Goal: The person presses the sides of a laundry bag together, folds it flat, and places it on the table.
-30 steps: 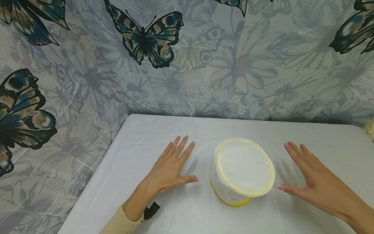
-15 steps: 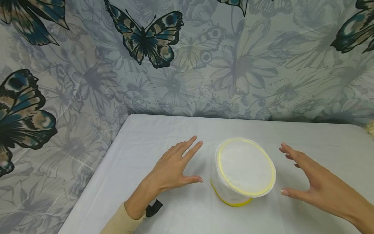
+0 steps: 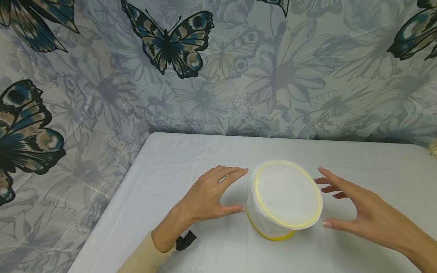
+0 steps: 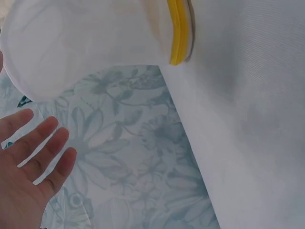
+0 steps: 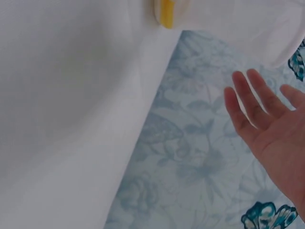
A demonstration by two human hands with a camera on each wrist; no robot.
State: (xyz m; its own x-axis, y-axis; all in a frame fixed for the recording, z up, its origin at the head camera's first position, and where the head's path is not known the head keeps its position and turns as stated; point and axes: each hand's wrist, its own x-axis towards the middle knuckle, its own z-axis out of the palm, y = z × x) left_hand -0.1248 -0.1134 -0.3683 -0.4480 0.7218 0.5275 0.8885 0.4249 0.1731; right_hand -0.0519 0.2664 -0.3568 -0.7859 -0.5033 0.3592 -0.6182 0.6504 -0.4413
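Note:
A round, whitish see-through container stands on the white-covered table, with a yellow ring on its top and a yellow band round its base. To its left, my left hand hovers with the thumb apart from the fingers, the tips close to the container's wall. On the other side my right hand faces it, fingers slightly bent and thumb spread. Both wrist views show the hands with palms toward the container and fingers spread; neither holds anything. Whether any fingertip touches the wall I cannot tell.
The white cloth-covered table meets a wall covering with grey flowers and blue butterflies behind and to the left. A black strap hangs by the left wrist. Something pale yellow shows at the right edge.
Both hands have moved inward toward the container, the left to the right and the right slightly to the left. Their fingers have bent a little. The container has stayed in place.

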